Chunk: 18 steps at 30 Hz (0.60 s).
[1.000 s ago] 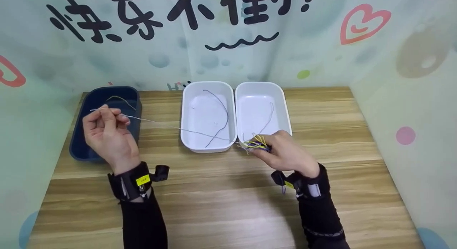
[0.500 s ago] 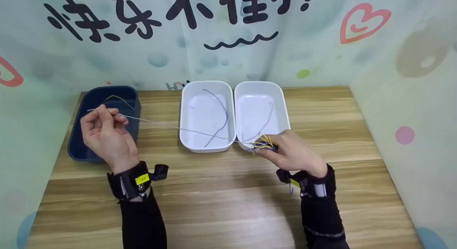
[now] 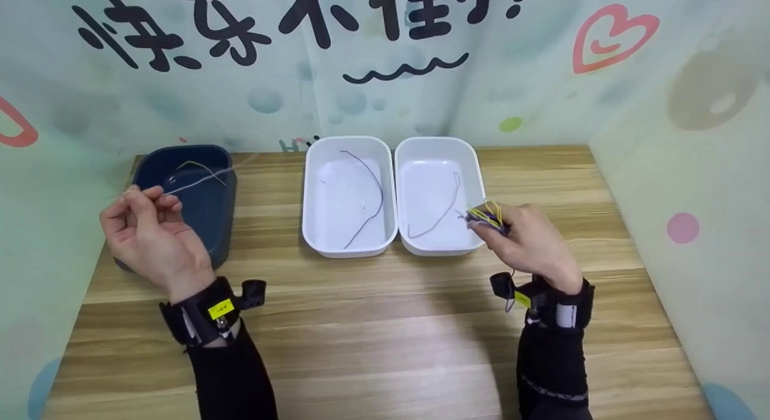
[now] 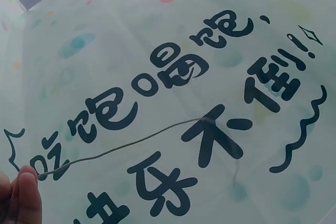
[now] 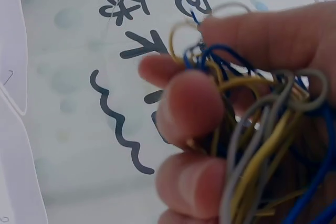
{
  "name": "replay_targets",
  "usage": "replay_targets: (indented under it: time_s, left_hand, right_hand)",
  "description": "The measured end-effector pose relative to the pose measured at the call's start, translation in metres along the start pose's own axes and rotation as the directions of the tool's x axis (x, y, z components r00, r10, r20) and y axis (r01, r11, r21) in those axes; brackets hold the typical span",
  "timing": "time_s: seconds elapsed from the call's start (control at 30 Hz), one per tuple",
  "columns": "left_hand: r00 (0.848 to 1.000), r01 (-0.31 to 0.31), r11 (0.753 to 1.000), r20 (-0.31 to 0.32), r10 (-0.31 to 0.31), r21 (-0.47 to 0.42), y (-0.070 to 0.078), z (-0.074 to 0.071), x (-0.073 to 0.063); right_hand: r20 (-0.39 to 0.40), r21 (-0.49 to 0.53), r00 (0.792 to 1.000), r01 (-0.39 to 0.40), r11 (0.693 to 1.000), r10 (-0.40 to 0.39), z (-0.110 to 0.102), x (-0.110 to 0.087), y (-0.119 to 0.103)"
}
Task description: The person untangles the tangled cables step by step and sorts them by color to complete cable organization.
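Observation:
My left hand [image 3: 159, 239] is over the near part of the dark blue bin [image 3: 222, 239]. Between thumb and fingertips it pinches a single grey-white string [image 4: 121, 147], whose free end sticks out to the right in the left wrist view. My right hand [image 3: 532, 239] grips a tangled bundle of yellow, blue and grey strings [image 5: 257, 145] beside the right white bin's near right corner. Loops of the bundle stick out past the fingers, and one strand dangles below the wrist. Part of the bundle is hidden in the palm.
In the left white bin [image 3: 310, 227] lies a curved dark blue string [image 3: 381, 191]. The right white bin [image 3: 403, 239] holds a bent greyish string [image 3: 455, 197]. A yellowish string [image 3: 207, 167] lies in the dark blue bin. Printed cloth walls [image 3: 529, 95] enclose the wooden table [image 3: 385, 348].
The string stretched between the hands has come free of the bundle and now trails from the left hand. My left hand has moved left; my right hand has moved right and farther up.

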State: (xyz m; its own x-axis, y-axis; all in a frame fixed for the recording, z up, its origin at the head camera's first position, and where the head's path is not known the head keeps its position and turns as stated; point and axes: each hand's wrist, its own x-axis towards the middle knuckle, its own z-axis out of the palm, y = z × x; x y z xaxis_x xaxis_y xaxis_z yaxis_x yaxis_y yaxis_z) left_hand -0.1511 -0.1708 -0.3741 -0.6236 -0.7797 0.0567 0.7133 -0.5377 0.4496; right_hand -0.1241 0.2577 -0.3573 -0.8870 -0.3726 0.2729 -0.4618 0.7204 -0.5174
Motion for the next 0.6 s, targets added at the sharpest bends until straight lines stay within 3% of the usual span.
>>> replay_targets:
  time_s: [0.23, 0.33, 0.43, 0.6]
  left_hand:
    - [0.996, -0.036, 0.999, 0.080, 0.034, 0.029, -0.006, 0.010, -0.018]
    - [0.986, -0.081, 0.995, 0.149, 0.071, 0.062, -0.010, 0.016, -0.031]
    - [0.967, -0.122, 0.989, 0.236, 0.098, 0.087, -0.014, 0.023, -0.046]
    - [0.911, -0.199, 0.967, 0.393, 0.123, 0.158, -0.022, 0.032, -0.071]
  right_hand:
    - [-0.141, 0.025, 0.989, -0.039, 0.999, 0.042, 0.003, 0.004, 0.003]
    - [-0.189, 0.030, 0.980, -0.065, 0.997, 0.069, 0.003, 0.005, 0.004]
    - [-0.235, 0.029, 0.969, -0.070, 0.997, 0.075, 0.003, 0.006, 0.005]
    - [-0.297, 0.062, 0.951, -0.067, 0.996, 0.083, 0.003, 0.008, 0.007]
